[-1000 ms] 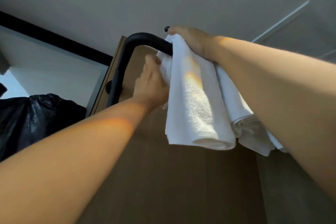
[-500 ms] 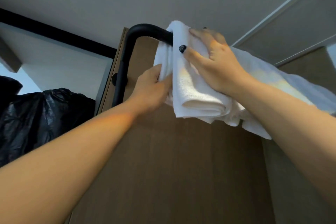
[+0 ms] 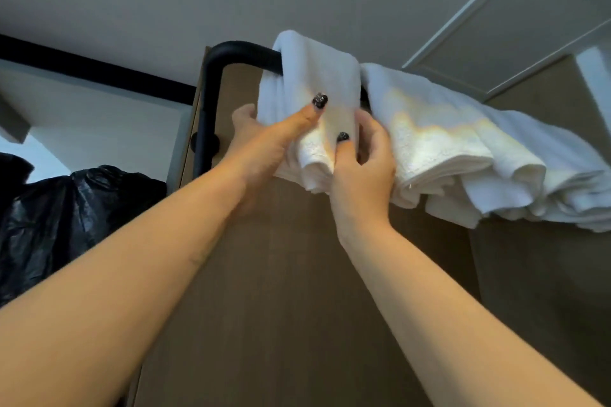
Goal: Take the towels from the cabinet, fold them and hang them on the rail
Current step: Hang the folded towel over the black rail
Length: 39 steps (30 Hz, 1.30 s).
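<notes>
At far left I note a black bag (image 3: 76, 208), clear of the work. The black rail (image 3: 231, 53) bends just beside the folded towel (image 3: 317, 82) draped over it. My left hand (image 3: 264, 142) grasps its left edge; my right hand (image 3: 360, 168) pinches its right edge. Risk: an uneven downward pull could drag it off. Crowding rightward could dislodge the neighbouring towels (image 3: 463, 142).

bare rail (image 3: 241, 53) left of folded towel (image 3: 317, 82), hung towels (image 3: 463, 142) crowding right, wooden panel (image 3: 281, 291) behind
</notes>
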{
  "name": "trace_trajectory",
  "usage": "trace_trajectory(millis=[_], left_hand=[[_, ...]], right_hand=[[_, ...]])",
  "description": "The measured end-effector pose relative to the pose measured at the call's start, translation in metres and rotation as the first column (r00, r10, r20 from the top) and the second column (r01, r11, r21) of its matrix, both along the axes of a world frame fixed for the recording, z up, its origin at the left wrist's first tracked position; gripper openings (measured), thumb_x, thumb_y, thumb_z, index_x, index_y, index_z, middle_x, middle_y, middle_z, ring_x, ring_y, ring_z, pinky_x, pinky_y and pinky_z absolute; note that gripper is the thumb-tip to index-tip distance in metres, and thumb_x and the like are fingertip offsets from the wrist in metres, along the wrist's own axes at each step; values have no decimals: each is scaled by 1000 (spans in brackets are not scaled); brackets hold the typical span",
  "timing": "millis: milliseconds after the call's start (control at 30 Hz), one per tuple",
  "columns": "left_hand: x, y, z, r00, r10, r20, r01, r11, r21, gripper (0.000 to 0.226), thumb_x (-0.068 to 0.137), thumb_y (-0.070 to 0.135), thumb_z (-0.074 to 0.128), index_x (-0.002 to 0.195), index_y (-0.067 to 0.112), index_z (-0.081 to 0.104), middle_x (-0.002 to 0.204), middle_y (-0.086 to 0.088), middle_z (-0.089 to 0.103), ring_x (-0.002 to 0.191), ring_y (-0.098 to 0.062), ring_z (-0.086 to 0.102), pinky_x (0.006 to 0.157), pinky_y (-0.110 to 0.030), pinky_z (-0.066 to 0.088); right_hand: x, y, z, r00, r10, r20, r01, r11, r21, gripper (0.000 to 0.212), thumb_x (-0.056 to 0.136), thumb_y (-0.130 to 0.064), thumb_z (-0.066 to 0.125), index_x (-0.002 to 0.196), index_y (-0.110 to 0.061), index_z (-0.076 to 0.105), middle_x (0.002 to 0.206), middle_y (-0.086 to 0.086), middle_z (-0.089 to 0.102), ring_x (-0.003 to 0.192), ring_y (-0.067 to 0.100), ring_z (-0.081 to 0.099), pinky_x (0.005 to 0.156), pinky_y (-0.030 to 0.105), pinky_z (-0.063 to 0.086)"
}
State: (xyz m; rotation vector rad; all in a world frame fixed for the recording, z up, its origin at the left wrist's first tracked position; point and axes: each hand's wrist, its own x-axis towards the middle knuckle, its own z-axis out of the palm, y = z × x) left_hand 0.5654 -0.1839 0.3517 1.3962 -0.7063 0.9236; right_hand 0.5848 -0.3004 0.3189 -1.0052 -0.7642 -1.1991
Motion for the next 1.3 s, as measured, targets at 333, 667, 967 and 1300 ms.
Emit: trace_trajectory(millis=[333, 667, 967, 1300], left_hand=[[-7, -2, -5, 997, -14, -72, 14, 1000, -4, 11, 83, 23, 64, 86, 13, 66, 69, -1, 67, 64, -13, 63, 67, -30, 46], [-12, -3, -22, 984, 177, -26, -176, 984, 40, 72, 46, 46, 85, 107, 12, 66, 99, -7, 76, 90, -21, 73, 84, -37, 59], [-13, -18, -39, 929, 370, -9, -370, 929, -31, 35, 66, 54, 68, 88, 27, 63, 97, -1, 71, 92, -21, 70, 87, -45, 58], [-53, -30, -35, 911, 358, -203, -358, 933, 40, 90, 51, 72, 61, 119, 13, 57, 115, -9, 63, 104, -28, 62, 95, -43, 51]], right_hand=[[12, -7, -20, 398, 858, -325, -873, 463, 153, 51, 67, -35, 74, 114, -20, 63, 106, 7, 68, 100, 24, 64, 97, 39, 47], [5, 10, -19, 463, 864, -199, -776, 503, 381, 43, 77, -14, 81, 115, -9, 63, 108, 9, 73, 95, 20, 70, 86, 33, 57], [3, -4, -24, 546, 760, -353, -713, 643, 281, 41, 84, -22, 76, 121, -11, 62, 113, 7, 70, 102, 19, 68, 98, 38, 53], [-29, -38, -44, 593, 589, -549, -653, 751, 99, 39, 90, -35, 69, 116, -8, 63, 115, 10, 69, 103, 22, 67, 87, 38, 56]])
